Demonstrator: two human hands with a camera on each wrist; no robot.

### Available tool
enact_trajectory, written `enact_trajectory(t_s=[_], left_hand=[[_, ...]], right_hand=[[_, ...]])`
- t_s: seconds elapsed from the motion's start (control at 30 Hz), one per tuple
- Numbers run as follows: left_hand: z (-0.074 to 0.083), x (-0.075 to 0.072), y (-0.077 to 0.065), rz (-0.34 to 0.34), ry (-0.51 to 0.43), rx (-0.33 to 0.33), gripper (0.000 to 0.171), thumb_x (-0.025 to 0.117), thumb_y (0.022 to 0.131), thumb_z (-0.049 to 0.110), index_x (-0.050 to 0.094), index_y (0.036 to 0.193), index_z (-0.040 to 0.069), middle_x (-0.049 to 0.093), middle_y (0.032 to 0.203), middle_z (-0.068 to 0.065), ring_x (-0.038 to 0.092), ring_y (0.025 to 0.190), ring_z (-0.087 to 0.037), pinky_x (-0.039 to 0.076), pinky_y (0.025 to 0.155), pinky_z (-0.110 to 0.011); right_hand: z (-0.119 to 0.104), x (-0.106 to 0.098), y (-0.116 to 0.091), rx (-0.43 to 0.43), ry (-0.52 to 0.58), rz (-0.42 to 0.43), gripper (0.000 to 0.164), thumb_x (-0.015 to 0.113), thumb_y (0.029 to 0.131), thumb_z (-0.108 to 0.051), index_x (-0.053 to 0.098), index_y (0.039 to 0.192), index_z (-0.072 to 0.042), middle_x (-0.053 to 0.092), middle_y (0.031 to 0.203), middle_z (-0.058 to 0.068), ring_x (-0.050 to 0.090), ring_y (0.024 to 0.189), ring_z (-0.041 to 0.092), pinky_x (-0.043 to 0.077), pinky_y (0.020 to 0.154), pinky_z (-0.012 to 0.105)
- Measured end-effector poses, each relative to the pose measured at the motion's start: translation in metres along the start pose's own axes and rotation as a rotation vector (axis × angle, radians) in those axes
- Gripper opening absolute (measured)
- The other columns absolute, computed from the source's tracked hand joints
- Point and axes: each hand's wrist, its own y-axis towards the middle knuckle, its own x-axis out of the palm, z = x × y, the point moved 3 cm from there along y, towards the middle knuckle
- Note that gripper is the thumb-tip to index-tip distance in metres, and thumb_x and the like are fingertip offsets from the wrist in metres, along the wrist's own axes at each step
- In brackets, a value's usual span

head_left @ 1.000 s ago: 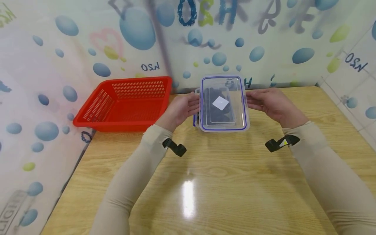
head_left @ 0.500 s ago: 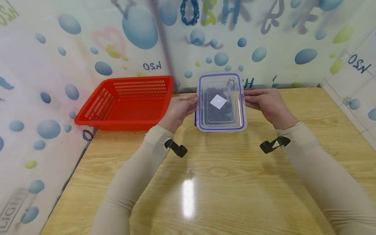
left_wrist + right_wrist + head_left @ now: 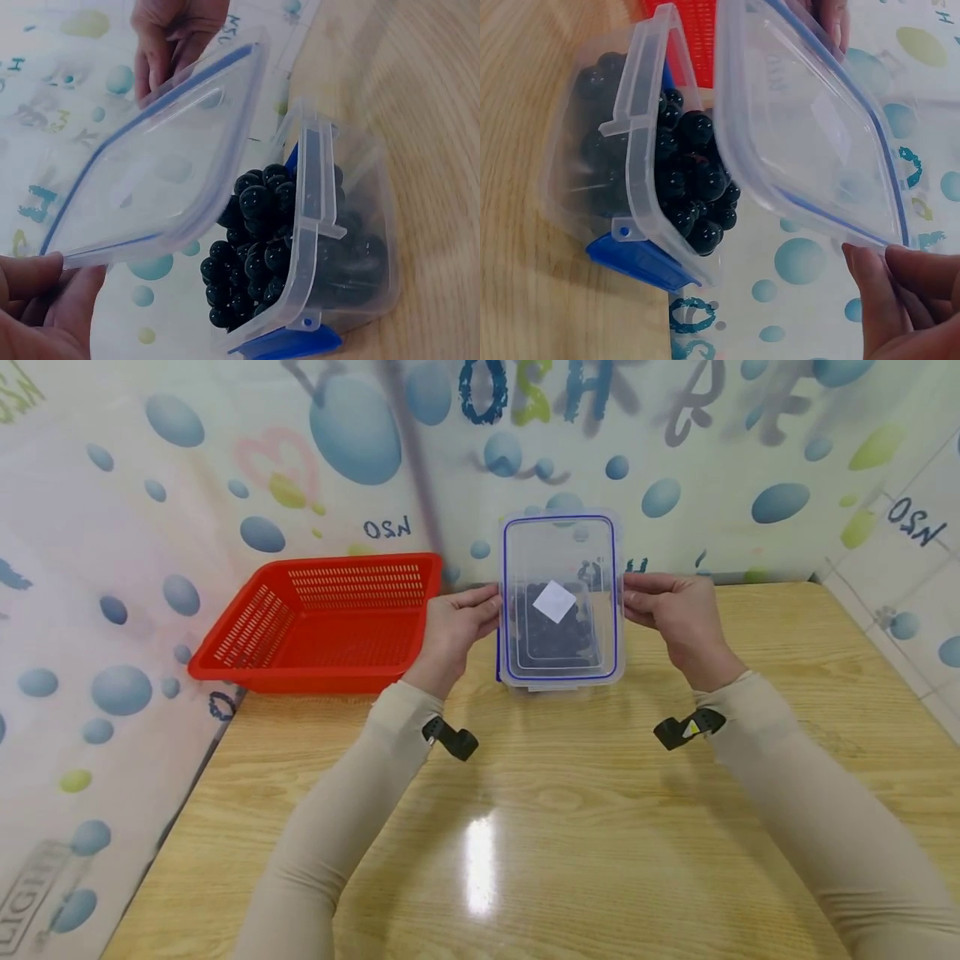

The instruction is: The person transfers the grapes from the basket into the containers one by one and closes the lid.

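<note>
Both hands hold a clear plastic lid (image 3: 558, 547) with a blue seal and a white diamond-shaped label. My left hand (image 3: 456, 628) pinches its left edge between thumb and fingers; my right hand (image 3: 686, 622) pinches the right edge. Below stands a clear plastic food container (image 3: 306, 244) on the table, its blue side clip (image 3: 641, 262) hanging down. Shiny black grapes (image 3: 255, 259) fill it and show at its mouth. In both wrist views the lid is tilted, with a gap between much of it and the container's rim. From the head view, the grapes appear through the lid.
A red plastic basket (image 3: 322, 681) with slotted walls stands at the back left of the wooden table (image 3: 570, 827), close to the left hand. Behind the table rises a wall covering (image 3: 660, 452) with blue drops and lettering.
The lid first shifted left over the container and sat lower. Since then both hands have raised it, its far edge higher up against the wall. The basket has stayed put.
</note>
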Motion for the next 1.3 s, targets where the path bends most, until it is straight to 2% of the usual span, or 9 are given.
enact_trajectory(t_s=[0.27,0.43,0.6,0.73,0.9,1.0,1.17,1.3], left_hand=[[0.009,0.004,-0.001,0.017,-0.008,0.263,0.029,0.068,0.09,-0.001,0.068,0.119,0.0,0.07,0.112,-0.013,0.069,0.098,-0.021,0.054,0.084,-0.029],[0.012,0.006,-0.001,0.021,-0.026,0.435,0.028,0.069,0.087,-0.007,0.067,0.115,-0.004,0.068,0.109,-0.019,0.07,0.096,-0.021,0.054,0.084,-0.032],[0.012,0.004,-0.002,0.038,0.007,0.511,0.028,0.071,0.087,-0.003,0.068,0.114,0.0,0.07,0.108,-0.014,0.069,0.098,-0.019,0.054,0.085,-0.031],[0.013,0.003,-0.001,0.013,-0.01,0.591,0.029,0.07,0.087,-0.003,0.067,0.116,0.0,0.069,0.11,-0.014,0.069,0.097,-0.02,0.054,0.086,-0.034],[0.016,0.001,0.0,-0.023,-0.009,0.698,0.03,0.069,0.088,-0.005,0.066,0.117,-0.001,0.069,0.11,-0.015,0.071,0.09,-0.022,0.054,0.086,-0.038],[0.015,0.0,0.0,-0.025,-0.006,0.731,0.03,0.068,0.088,-0.006,0.066,0.117,-0.002,0.069,0.11,-0.015,0.071,0.091,-0.022,0.053,0.087,-0.038],[0.013,0.001,0.001,-0.035,-0.057,0.739,0.03,0.067,0.088,-0.008,0.065,0.118,-0.003,0.067,0.114,-0.015,0.067,0.104,-0.022,0.052,0.09,-0.038],[0.012,0.002,0.004,-0.034,-0.085,0.727,0.03,0.067,0.088,-0.009,0.065,0.117,-0.003,0.066,0.114,-0.015,0.065,0.107,-0.021,0.05,0.092,-0.038]], right_hand=[[-0.012,0.007,-0.002,-0.084,0.155,0.018,0.02,0.069,0.089,0.004,0.072,0.108,0.007,0.074,0.092,0.01,0.072,0.083,0.017,0.055,0.074,0.029],[-0.016,0.012,-0.004,-0.147,0.195,0.042,0.021,0.072,0.087,0.001,0.073,0.108,0.007,0.074,0.093,0.011,0.072,0.083,0.018,0.056,0.072,0.028],[-0.014,0.015,-0.003,-0.26,0.207,0.105,0.019,0.073,0.085,0.001,0.074,0.104,0.007,0.073,0.092,0.012,0.072,0.08,0.018,0.056,0.067,0.026],[-0.014,0.015,-0.003,-0.386,0.184,0.148,0.018,0.074,0.085,-0.001,0.075,0.102,0.005,0.073,0.093,0.012,0.072,0.079,0.017,0.056,0.067,0.024],[-0.015,0.018,-0.004,-0.491,0.129,0.17,0.018,0.074,0.085,-0.001,0.075,0.103,0.002,0.073,0.097,0.014,0.072,0.082,0.016,0.056,0.07,0.024],[-0.015,0.02,-0.004,-0.524,0.076,0.178,0.017,0.074,0.085,-0.001,0.076,0.102,0.0,0.073,0.098,0.014,0.072,0.083,0.016,0.056,0.072,0.024],[-0.014,0.022,-0.004,-0.568,0.091,0.186,0.019,0.073,0.086,0.001,0.076,0.105,0.0,0.073,0.097,0.015,0.072,0.083,0.016,0.056,0.073,0.024],[-0.013,0.023,-0.005,-0.708,0.063,0.168,0.02,0.069,0.087,0.006,0.074,0.106,0.001,0.071,0.094,0.02,0.072,0.081,0.019,0.056,0.073,0.027]])
